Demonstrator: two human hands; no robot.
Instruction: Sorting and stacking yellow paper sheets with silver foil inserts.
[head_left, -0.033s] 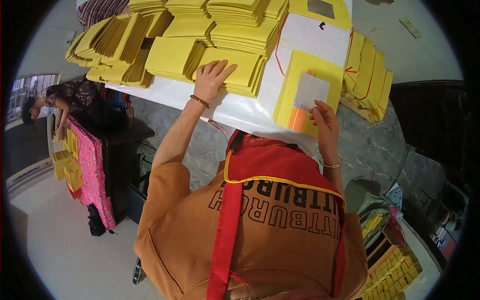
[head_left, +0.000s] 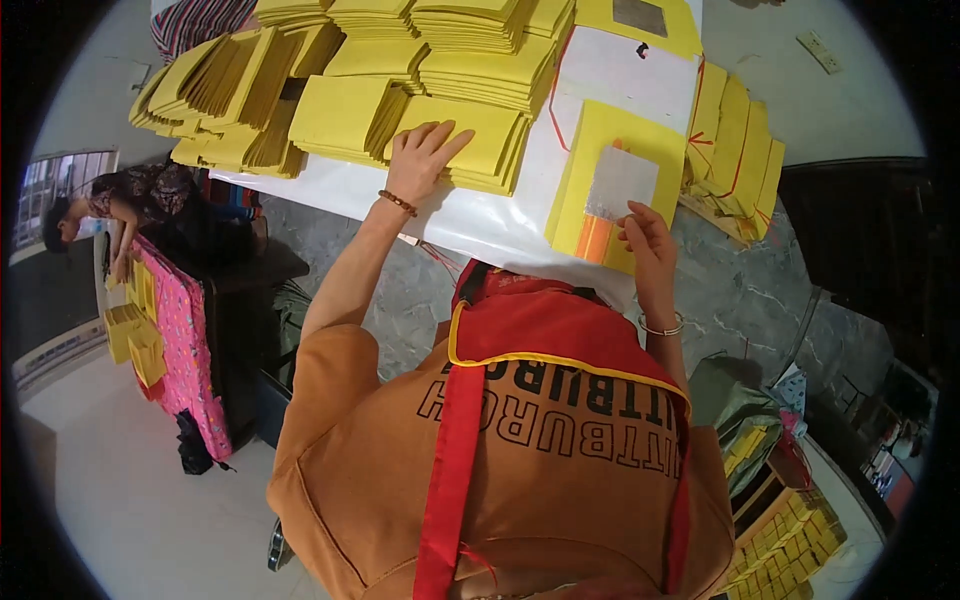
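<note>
My left hand (head_left: 422, 165) lies with fingers spread on a stack of folded yellow paper (head_left: 490, 150) at the table's near edge. It is open and presses on the top fold. To the right, a flat pile of yellow sheets (head_left: 570, 180) bears a rectangle of silver (head_left: 625, 178) and an orange strip (head_left: 596, 238). My right hand (head_left: 650, 240) is at the right edge of that rectangle, its fingers bent together at the tips. What they pinch, if anything, is too small to make out.
More folded yellow stacks (head_left: 475, 75) fill the white-covered table (head_left: 460, 215). Tied yellow bundles (head_left: 735, 150) stand beyond its right side. Another person (head_left: 150, 205) leans over a pink-covered table (head_left: 185, 330) at left. Packed yellow paper (head_left: 785, 545) sits at lower right.
</note>
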